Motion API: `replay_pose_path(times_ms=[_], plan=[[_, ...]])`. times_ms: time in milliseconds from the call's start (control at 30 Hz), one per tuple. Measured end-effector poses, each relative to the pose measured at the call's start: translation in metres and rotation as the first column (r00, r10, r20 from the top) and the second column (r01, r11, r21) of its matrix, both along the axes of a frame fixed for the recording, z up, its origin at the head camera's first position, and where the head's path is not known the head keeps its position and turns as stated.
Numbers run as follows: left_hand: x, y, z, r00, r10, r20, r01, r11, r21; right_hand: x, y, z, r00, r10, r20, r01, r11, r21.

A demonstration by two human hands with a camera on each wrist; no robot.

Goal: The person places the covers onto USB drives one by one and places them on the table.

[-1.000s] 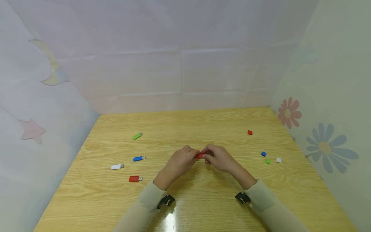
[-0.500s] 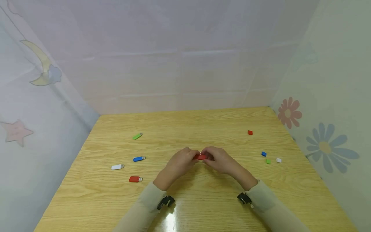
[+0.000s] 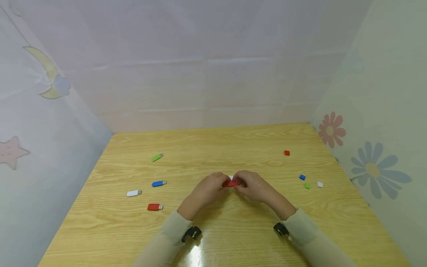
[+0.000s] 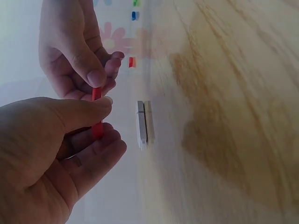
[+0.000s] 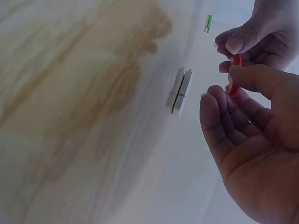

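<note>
A red USB stick [image 3: 230, 184] spans the gap between my two hands, above the table. My left hand [image 3: 208, 190] pinches one end between thumb and fingers. The other end is pinched by my right hand [image 3: 256, 187]. In the left wrist view the red stick [image 4: 97, 129] is partly covered by fingers, so I cannot tell whether it is in one piece. Just beyond the hands a white USB stick [image 3: 231, 177] lies on the table, mostly hidden in the head view. The right wrist view shows this white stick [image 5: 181, 95] whole, with a seam across it.
On the left of the wooden table [image 3: 213, 237] lie uncapped USB sticks: green [image 3: 157, 157], blue [image 3: 158, 183], white [image 3: 134, 193] and red [image 3: 153, 207]. On the right are small caps: red [image 3: 287, 152], blue [image 3: 302, 177], green [image 3: 307, 185] and white [image 3: 319, 184]. Printed cloth walls surround the table.
Both hands have shifted slightly nearer to me with the red stick. The right fingers have changed their hold on it. The white stick behind has come into view.
</note>
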State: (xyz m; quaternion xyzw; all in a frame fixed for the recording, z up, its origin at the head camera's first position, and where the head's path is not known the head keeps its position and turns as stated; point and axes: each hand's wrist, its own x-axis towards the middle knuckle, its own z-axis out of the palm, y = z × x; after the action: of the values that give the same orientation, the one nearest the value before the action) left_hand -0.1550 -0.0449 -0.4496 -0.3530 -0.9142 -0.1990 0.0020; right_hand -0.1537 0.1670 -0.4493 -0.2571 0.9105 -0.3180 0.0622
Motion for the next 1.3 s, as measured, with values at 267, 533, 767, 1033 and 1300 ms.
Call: replay_pose_path(times_ms=[267,533,767,1033,1300], plan=[[-0.002,0.001,-0.006,0.998,-0.039,-0.058,0.036,0.998,-0.050,0.002,-0.002,-0.002,0.999,-0.028,0.027,0.026,0.997,0.073],[-0.002,0.006,-0.010,0.999,-0.031,-0.033,0.028,0.996,-0.089,0.001,-0.004,-0.006,0.997,-0.040,0.073,0.031,0.993,0.114],[-0.001,0.009,-0.011,0.999,-0.017,-0.037,0.011,0.987,-0.160,0.003,-0.008,-0.005,0.996,-0.043,0.082,0.029,0.987,0.158],[0.000,0.011,-0.011,0.999,0.001,-0.055,-0.010,0.987,-0.162,0.002,-0.013,-0.005,0.993,-0.070,0.093,0.051,0.979,0.196],[0.001,0.013,-0.010,0.999,0.002,-0.048,-0.011,0.983,-0.182,-0.001,-0.013,-0.008,0.994,-0.068,0.089,0.048,0.978,0.202]])
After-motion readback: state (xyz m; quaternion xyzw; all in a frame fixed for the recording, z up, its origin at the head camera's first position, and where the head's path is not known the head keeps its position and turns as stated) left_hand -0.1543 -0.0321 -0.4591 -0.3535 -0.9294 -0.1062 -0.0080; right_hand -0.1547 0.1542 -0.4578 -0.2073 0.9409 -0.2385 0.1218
